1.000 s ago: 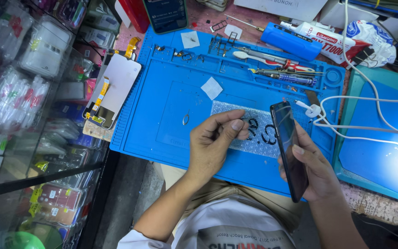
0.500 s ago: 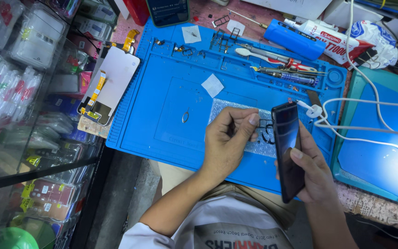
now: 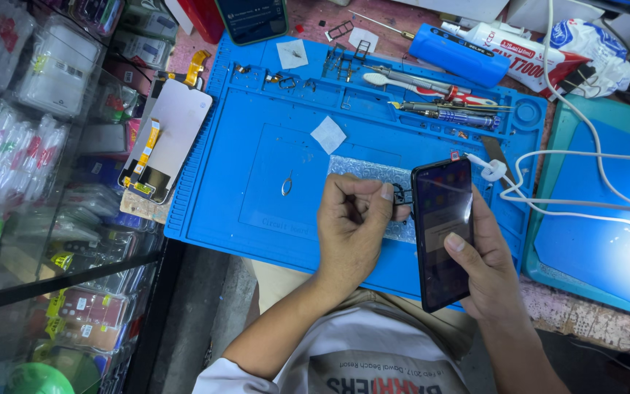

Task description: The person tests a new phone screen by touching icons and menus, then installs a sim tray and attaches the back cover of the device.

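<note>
Blue mat (image 3: 257, 190) covers the desk; right hand (image 3: 486, 266) grips a dark phone (image 3: 442, 233) at centre-right, left hand (image 3: 351, 226) pinches a small black tray (image 3: 401, 195) beside its top edge.

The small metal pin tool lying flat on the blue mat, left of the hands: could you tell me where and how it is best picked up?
The pin tool lies flat on the blue mat, looped end up-screen. Probably pinch the wider loop from above with the left hand, which is nearest; the thin shaft offers little to hold, and the mat around it is bare.
</note>
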